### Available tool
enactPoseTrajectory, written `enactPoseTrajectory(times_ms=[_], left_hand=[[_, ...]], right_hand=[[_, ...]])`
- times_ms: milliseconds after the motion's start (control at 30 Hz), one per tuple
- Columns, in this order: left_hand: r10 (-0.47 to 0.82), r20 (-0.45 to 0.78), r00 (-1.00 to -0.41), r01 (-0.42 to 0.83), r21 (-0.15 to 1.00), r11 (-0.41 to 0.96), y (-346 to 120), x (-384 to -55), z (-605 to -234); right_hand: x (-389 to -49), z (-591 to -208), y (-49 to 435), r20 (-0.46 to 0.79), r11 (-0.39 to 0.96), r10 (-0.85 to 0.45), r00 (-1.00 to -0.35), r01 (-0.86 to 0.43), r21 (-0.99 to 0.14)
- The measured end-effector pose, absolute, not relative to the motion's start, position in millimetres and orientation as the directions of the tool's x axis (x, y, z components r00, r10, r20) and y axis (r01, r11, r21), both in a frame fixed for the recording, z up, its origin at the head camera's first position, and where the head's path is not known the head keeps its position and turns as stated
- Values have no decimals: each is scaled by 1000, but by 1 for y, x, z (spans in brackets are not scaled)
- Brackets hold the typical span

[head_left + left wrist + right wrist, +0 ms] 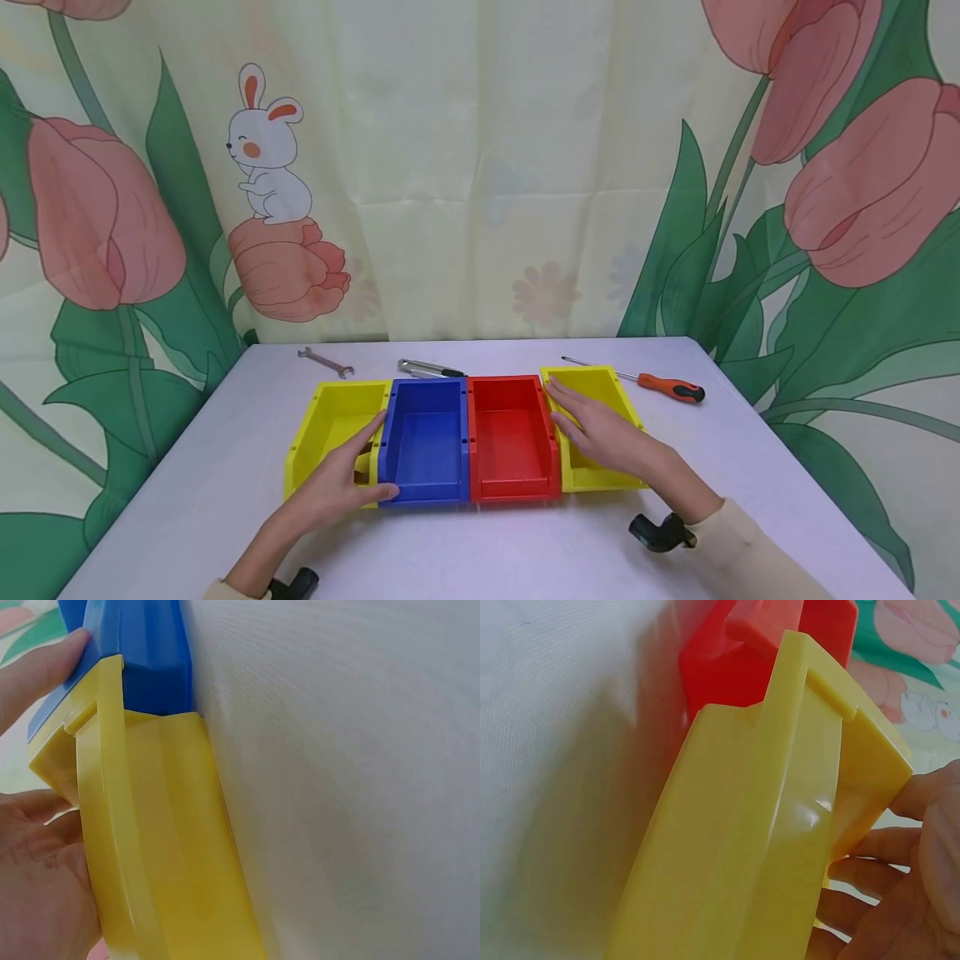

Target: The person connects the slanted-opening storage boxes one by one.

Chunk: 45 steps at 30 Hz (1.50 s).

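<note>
Four-part row of open plastic bins: a left yellow bin (330, 417), a blue bin (426, 442), a red bin (513, 442) and a right yellow bin (600, 479). My left hand (337, 487) reaches over the left yellow bin, fingers extended along its wall beside the blue bin; its thumb (45, 671) touches the blue bin's front corner. Inside the right yellow bin, my right hand (607, 433) lies with outstretched fingers against the wall beside the red bin. In the right wrist view, the right yellow bin's front (750, 825) hides part of that hand's fingers.
Behind the bins on the white table (480, 558) lie a wrench (326, 362), a metal hand tool with dark parts (429, 368), partly hidden by the blue bin, and an orange-and-black screwdriver (671, 387). A printed curtain (480, 183) hangs behind the table.
</note>
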<state>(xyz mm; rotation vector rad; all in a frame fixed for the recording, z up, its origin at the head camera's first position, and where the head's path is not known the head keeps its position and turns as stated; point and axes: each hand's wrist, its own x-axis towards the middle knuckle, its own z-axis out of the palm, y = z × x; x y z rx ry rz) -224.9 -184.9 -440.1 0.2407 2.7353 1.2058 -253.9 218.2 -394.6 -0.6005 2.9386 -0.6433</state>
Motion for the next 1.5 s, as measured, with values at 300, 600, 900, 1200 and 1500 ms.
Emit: enactPoseTrajectory(times_ms=[300,600,900,1200,1500], left_hand=[[204,-67,-977,90,734,674,-186,-225,-441],[217,-69,-974,91,756,648,-187,-224,-439],[220,-69,-973,90,764,639,-187,-223,-438],[219,-76,-973,86,760,645,-188,-222,-438],[223,-68,-973,94,761,641,-188,-224,-438]], right_hand=[[-253,-395,218,10,842,-372,-928,-342,-416],[-254,-397,219,23,835,-384,-923,-358,-419],[-255,-397,219,31,826,-393,-919,-368,-427],[-254,-401,219,24,822,-392,-920,-361,-441],[-254,-400,218,24,821,-378,-926,-346,-455]])
